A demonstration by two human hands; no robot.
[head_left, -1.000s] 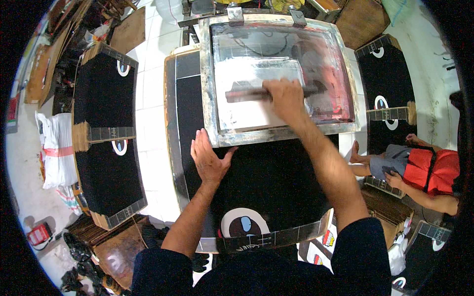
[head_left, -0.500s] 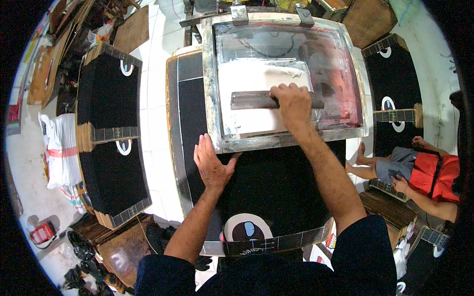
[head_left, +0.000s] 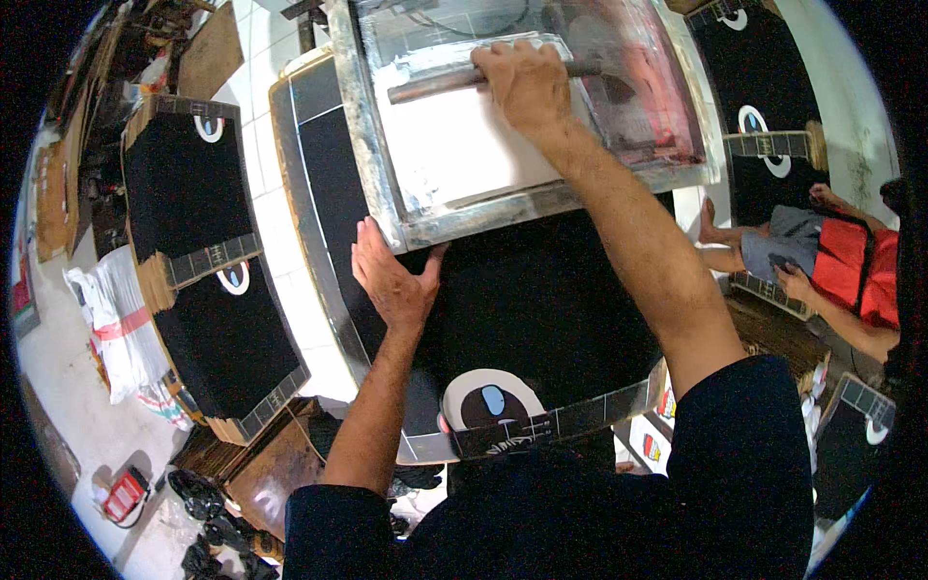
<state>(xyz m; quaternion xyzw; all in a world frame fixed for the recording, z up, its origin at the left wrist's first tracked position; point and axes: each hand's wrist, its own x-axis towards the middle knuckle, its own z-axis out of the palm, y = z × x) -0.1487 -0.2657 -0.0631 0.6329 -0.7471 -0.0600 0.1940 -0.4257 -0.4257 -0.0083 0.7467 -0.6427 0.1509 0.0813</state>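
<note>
The room has a white tile floor (head_left: 275, 208), with stacks of black sheets (head_left: 188, 188) off to the left of the left hand. The right hand (head_left: 527, 89) has its fingers curled over a dark bar (head_left: 425, 89) and grips it snugly. More of the bar sticks out to the left of that hand than to its right. Just nearer the body than the right hand lies a white patch (head_left: 449, 155) on the see-through screen, and around that runs a worn frame (head_left: 503, 215).

The left hand (head_left: 391, 280) is spread wide, thumb apart, by the frame's near left corner. From up here I cannot tell if it presses on the frame or only sits beside it.

To do this well, I think the bar should be pushed down the same at both ends, so the long left end does not lift. A slow, even pull seems best, and the left hand should help stop the frame from sliding.

Below both hands spreads a black sheet (head_left: 541, 300) with a round eye picture (head_left: 495, 398). Far to the right of the right hand is another person in red (head_left: 843, 271).
</note>
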